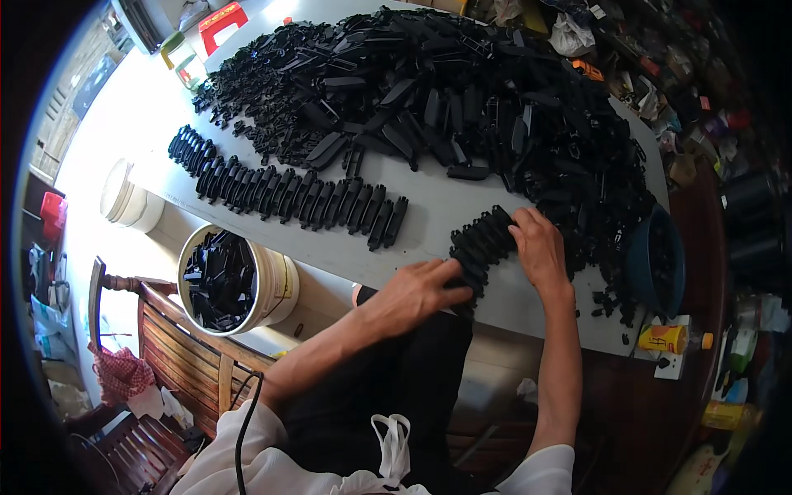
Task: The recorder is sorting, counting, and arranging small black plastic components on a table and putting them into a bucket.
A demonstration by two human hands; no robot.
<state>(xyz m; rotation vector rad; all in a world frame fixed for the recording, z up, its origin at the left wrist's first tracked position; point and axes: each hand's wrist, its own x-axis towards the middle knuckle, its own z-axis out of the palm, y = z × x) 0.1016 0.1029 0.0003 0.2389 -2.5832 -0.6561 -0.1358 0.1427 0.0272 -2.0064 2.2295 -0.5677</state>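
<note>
A short, slightly curved row of black plastic parts (481, 241) stands packed side by side on the white table in front of me. At its near end my left hand (422, 290) has its fingers bent around the parts, near the table's front edge. The far right end is under my right hand (538, 244), whose fingers are closed on the last black part. The fingertips of both hands are partly hidden. To the left lies a longer row of similar black parts (301, 198), also set side by side.
A big heap of black plastic pieces (445, 91) covers the back of the table (429, 186). A blue basin (656, 264) stands at the right edge, near a yellow bottle (672, 338). Below left are a white bucket of black parts (285, 289) and a wooden chair (177, 338).
</note>
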